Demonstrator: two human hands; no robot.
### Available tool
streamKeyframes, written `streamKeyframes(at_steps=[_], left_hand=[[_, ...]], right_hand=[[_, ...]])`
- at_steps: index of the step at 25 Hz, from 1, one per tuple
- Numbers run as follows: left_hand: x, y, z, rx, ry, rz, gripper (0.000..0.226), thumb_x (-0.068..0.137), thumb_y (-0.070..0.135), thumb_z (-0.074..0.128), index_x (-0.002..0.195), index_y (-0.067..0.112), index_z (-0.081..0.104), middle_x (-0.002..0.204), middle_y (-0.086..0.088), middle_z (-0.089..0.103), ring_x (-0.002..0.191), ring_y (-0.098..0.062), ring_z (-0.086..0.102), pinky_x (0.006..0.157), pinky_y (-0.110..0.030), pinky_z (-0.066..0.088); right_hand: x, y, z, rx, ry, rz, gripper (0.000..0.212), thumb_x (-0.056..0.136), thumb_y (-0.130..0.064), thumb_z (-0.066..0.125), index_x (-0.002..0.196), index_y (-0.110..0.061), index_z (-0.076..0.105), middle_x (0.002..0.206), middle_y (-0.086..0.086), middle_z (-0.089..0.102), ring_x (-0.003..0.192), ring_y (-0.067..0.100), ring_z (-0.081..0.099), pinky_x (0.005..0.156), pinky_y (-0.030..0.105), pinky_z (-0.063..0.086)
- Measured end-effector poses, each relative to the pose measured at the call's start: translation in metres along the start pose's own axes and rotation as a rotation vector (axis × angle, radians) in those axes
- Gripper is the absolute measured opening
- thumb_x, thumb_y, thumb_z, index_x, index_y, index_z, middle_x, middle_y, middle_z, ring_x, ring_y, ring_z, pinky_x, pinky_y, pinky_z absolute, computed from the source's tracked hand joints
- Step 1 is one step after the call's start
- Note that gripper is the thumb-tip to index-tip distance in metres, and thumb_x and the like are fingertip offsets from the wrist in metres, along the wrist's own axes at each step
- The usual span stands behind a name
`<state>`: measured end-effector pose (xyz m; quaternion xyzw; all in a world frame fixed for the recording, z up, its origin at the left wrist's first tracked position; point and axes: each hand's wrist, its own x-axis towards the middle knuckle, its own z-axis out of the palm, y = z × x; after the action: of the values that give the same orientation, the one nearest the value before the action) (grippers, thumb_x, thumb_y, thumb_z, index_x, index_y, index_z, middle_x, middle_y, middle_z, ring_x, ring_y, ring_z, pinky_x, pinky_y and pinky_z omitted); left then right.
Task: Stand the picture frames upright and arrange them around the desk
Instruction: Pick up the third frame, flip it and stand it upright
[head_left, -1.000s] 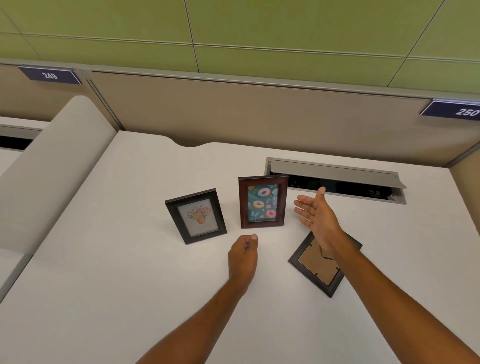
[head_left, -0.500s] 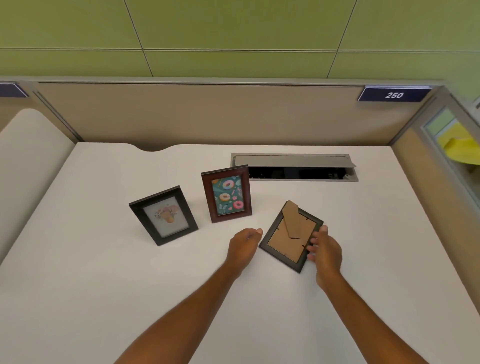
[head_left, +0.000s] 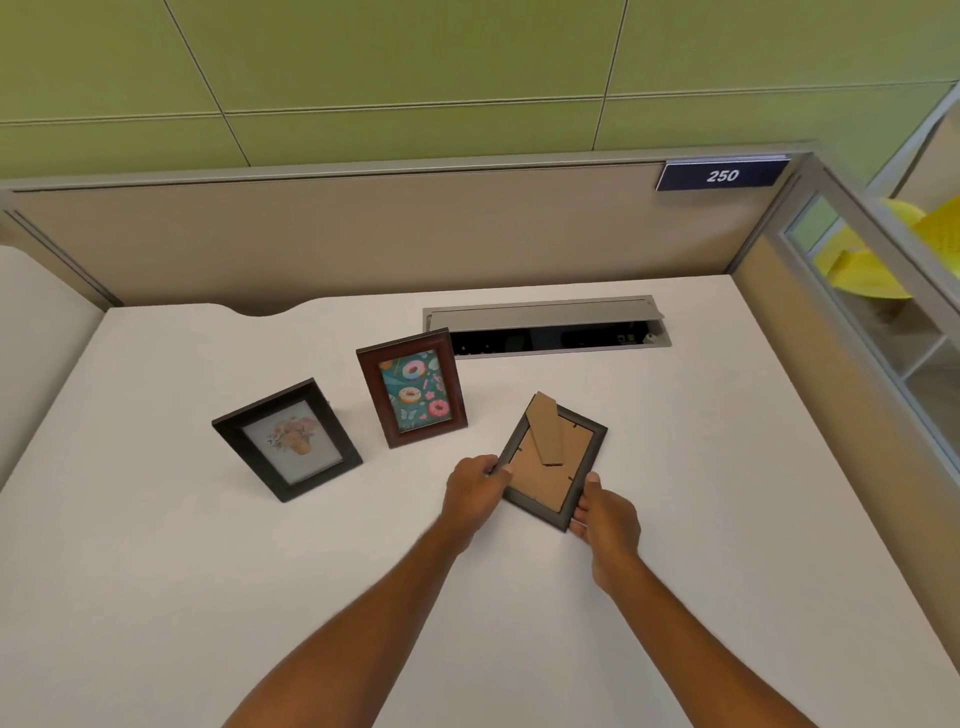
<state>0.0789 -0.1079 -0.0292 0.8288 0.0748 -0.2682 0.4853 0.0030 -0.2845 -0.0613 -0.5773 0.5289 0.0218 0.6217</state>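
Observation:
A dark grey picture frame (head_left: 553, 457) lies face down on the white desk (head_left: 727, 493), its brown cardboard back and stand showing. My left hand (head_left: 475, 491) grips its left edge and my right hand (head_left: 605, 514) grips its lower right corner. Two frames stand upright to the left: a reddish-brown frame with a donut picture (head_left: 413, 387) and a black frame with a flower picture (head_left: 288, 439).
An open cable tray with a grey lid (head_left: 545, 327) is set into the desk behind the frames. Beige partition walls (head_left: 363, 234) close the back and the right side. A "250" sign (head_left: 722, 175) hangs at the back right.
My right hand came off the face-down frame's top and took its lower right corner. My left hand reached over and closed on its left edge. The view shifted right.

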Motion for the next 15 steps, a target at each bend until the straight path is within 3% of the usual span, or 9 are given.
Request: streamKeyframes(at_steps=[2, 4, 6, 8, 10, 12, 14, 15], left_hand=[[-0.003, 0.000, -0.001, -0.024, 0.015, -0.009, 0.026, 0.105, 0.026, 0.065, 0.080, 0.034, 0.062, 0.086, 0.012, 0.057, 0.096, -0.019, 0.056, 0.088, -0.035, 0.042], [-0.005, -0.004, -0.002, -0.081, 0.007, -0.018, 0.012, 0.105, 0.026, 0.067, 0.114, 0.025, 0.076, 0.108, 0.007, 0.065, 0.111, -0.019, 0.060, 0.098, -0.034, 0.047], [-0.007, -0.005, -0.003, -0.106, 0.011, -0.024, 0.037, 0.105, 0.025, 0.069, 0.141, 0.015, 0.069, 0.131, 0.001, 0.067, 0.124, -0.020, 0.062, 0.110, -0.036, 0.050], [-0.009, -0.006, -0.004, -0.147, 0.027, -0.014, 0.039, 0.105, 0.023, 0.069, 0.143, 0.014, 0.069, 0.137, -0.002, 0.068, 0.127, -0.021, 0.064, 0.115, -0.040, 0.052], [-0.009, -0.008, -0.004, -0.181, 0.030, 0.006, 0.035, 0.106, 0.020, 0.067, 0.141, 0.016, 0.071, 0.137, -0.003, 0.068, 0.123, -0.022, 0.066, 0.110, -0.043, 0.058], [-0.010, -0.009, -0.005, -0.189, 0.024, 0.039, 0.033, 0.107, 0.013, 0.064, 0.139, 0.019, 0.072, 0.136, -0.002, 0.069, 0.112, -0.017, 0.069, 0.090, -0.033, 0.064], [-0.011, -0.008, -0.006, -0.166, 0.006, 0.072, 0.038, 0.107, 0.003, 0.058, 0.138, 0.021, 0.072, 0.135, -0.001, 0.069, 0.104, -0.015, 0.070, 0.075, -0.024, 0.062], [-0.012, -0.006, -0.007, -0.150, -0.002, 0.090, 0.043, 0.105, -0.002, 0.054, 0.136, 0.021, 0.073, 0.136, -0.001, 0.069, 0.103, -0.017, 0.070, 0.075, -0.024, 0.062]], right_hand=[[-0.001, 0.003, -0.001, 0.021, 0.005, -0.018, 0.047, 0.109, -0.045, 0.061, 0.120, -0.002, 0.075, 0.113, 0.016, 0.078, 0.103, 0.034, 0.077, 0.096, 0.048, 0.066], [-0.002, 0.004, -0.004, 0.067, 0.009, -0.016, 0.042, 0.107, -0.043, 0.065, 0.118, -0.004, 0.076, 0.110, 0.015, 0.079, 0.101, 0.032, 0.078, 0.095, 0.047, 0.066], [-0.002, 0.004, -0.007, 0.106, 0.006, -0.006, 0.036, 0.107, -0.040, 0.067, 0.115, -0.006, 0.076, 0.105, 0.013, 0.080, 0.096, 0.029, 0.078, 0.090, 0.045, 0.067], [-0.001, 0.004, -0.013, 0.135, -0.010, 0.004, 0.027, 0.106, -0.032, 0.071, 0.115, -0.007, 0.077, 0.103, 0.013, 0.080, 0.091, 0.026, 0.078, 0.082, 0.041, 0.068], [-0.001, 0.002, -0.019, 0.152, -0.041, -0.010, 0.023, 0.103, -0.016, 0.075, 0.123, -0.006, 0.076, 0.109, 0.014, 0.080, 0.094, 0.027, 0.077, 0.081, 0.040, 0.067], [0.001, -0.001, -0.025, 0.141, -0.067, -0.058, 0.034, 0.099, -0.003, 0.076, 0.133, -0.005, 0.074, 0.117, 0.014, 0.078, 0.102, 0.029, 0.076, 0.086, 0.039, 0.064], [0.001, -0.006, -0.029, 0.131, -0.079, -0.103, 0.040, 0.099, 0.000, 0.075, 0.138, -0.008, 0.072, 0.123, 0.014, 0.077, 0.110, 0.032, 0.074, 0.093, 0.042, 0.064], [0.002, -0.009, -0.031, 0.130, -0.087, -0.119, 0.041, 0.100, 0.000, 0.074, 0.139, -0.010, 0.072, 0.126, 0.015, 0.076, 0.113, 0.034, 0.074, 0.097, 0.045, 0.064]])
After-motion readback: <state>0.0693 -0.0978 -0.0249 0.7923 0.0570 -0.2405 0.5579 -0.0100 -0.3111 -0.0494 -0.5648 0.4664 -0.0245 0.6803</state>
